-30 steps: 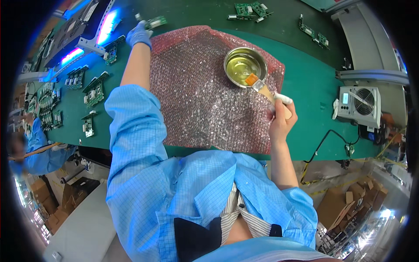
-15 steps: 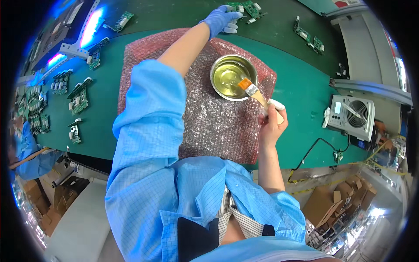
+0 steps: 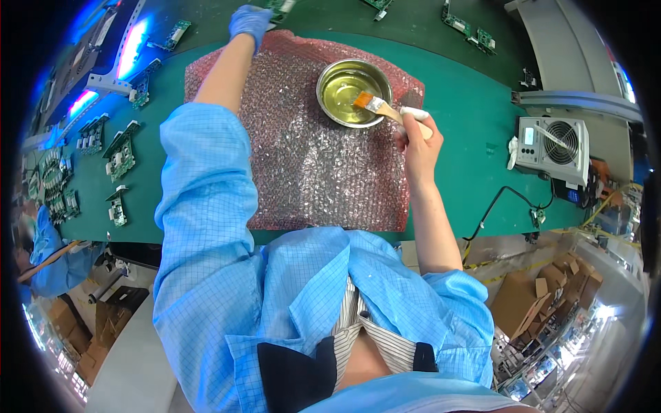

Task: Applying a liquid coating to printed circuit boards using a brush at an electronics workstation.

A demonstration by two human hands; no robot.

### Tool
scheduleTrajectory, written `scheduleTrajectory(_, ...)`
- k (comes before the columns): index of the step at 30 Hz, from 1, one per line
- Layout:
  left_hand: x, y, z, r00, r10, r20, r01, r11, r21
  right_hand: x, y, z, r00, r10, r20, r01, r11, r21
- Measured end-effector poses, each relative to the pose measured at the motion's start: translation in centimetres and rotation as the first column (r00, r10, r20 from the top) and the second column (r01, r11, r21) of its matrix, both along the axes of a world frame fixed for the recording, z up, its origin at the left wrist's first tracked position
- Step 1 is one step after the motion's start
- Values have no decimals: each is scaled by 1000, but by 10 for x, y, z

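Two hands work apart — the right hand [image 3: 417, 141] has its fingers closed around a paintbrush [image 3: 385, 110] whose bristles dip into the steel bowl [image 3: 352, 91] of yellowish liquid, upper centre on pink bubble wrap [image 3: 310, 165]. The gloved left hand [image 3: 249, 20] grips a circuit board [image 3: 279, 7] at the top edge of the green worktop [image 3: 468, 89].

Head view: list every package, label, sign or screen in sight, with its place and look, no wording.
Small screen: on the front of the grey fan unit, right of the green bench; a pale bluish rectangle beside the round fan grille.
Cardboard boxes: on the floor at lower right, below the bench edge; brown, some with open flaps.
More cardboard boxes: on the floor at lower left; brown, small and distorted near the rim.
No signs can be made out.
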State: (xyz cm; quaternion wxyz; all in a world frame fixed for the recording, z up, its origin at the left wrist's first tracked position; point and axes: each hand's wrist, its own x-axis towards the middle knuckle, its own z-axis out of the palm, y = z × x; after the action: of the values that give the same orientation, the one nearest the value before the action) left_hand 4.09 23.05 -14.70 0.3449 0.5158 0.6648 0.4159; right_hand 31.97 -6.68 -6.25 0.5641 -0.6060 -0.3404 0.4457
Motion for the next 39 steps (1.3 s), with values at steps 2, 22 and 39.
scheduleTrajectory(2, -36, 1, 6, 877, 40, -478, -41, 999, 9, -2, 3, 1, 1000, 8, -2, -8, 1000, 13)
scheduleTrajectory(22, -92, -25, 39, 836, 230, -497, -442, 820, -364, -1, -5, 24, 995, 15, 102, -18, 1000, 25)
scheduleTrajectory(39, -110, -35, 46, 395, 222, 891, -193, 969, -156, 7, -15, 29, 990, -6, 143, 1, 1000, 29)
